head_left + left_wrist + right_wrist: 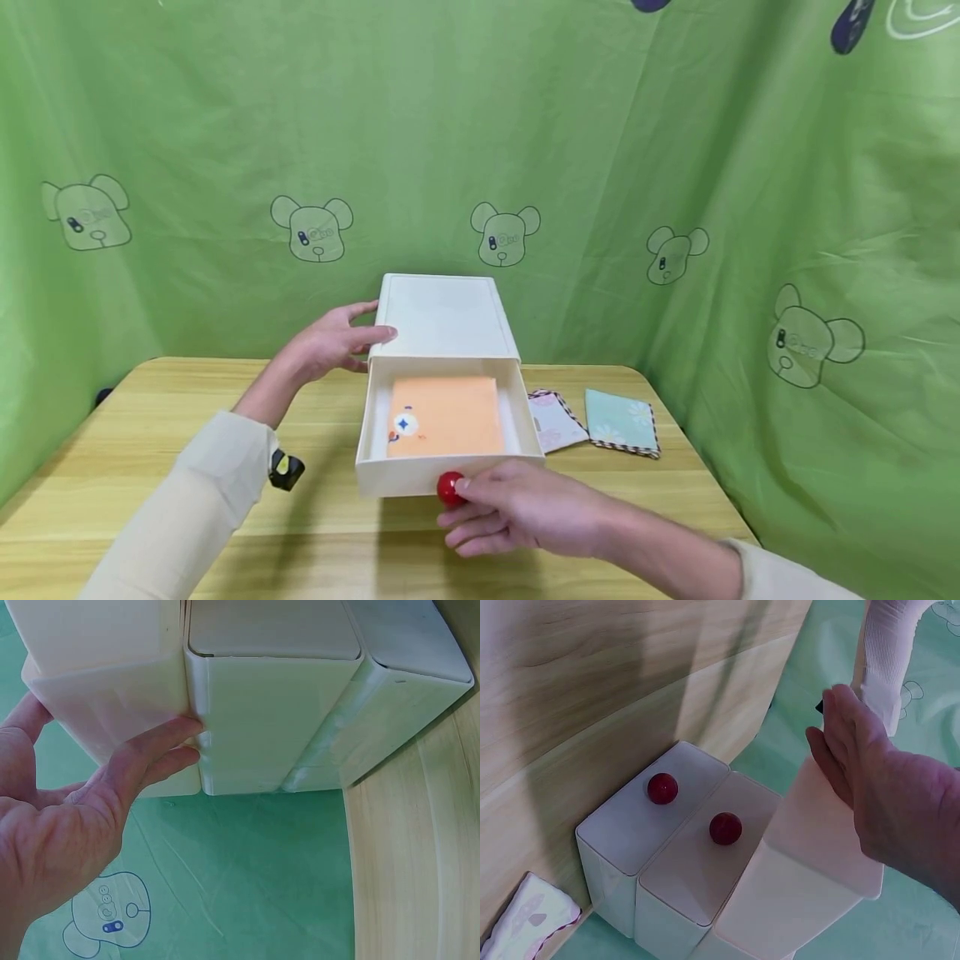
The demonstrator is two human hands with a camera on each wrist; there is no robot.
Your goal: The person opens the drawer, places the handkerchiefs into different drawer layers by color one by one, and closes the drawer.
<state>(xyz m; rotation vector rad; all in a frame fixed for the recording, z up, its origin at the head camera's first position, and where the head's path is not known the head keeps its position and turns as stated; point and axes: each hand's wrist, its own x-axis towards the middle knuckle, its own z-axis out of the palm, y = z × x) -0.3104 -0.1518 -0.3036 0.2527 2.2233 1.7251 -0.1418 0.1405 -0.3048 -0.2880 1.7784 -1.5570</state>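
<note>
A white drawer cabinet (442,312) stands on the table with its top drawer (450,475) pulled out. Inside that drawer lies a folded orange cloth (450,417) with a small printed figure. My left hand (337,337) rests against the cabinet's left side, thumb on the top; in the left wrist view its fingers (161,750) touch the side wall. At the drawer front, my right hand (525,508) pinches the red round knob (450,488), its other fingers spread below. That knob is hidden in the right wrist view, where the hand (885,787) covers the drawer front.
Two lower drawers with red knobs (724,828) sit beneath. Right of the cabinet lie a folded pink-and-white cloth (555,421) and a folded mint cloth (621,419) on the wooden table (202,425). Green curtain (420,125) hangs behind and at both sides.
</note>
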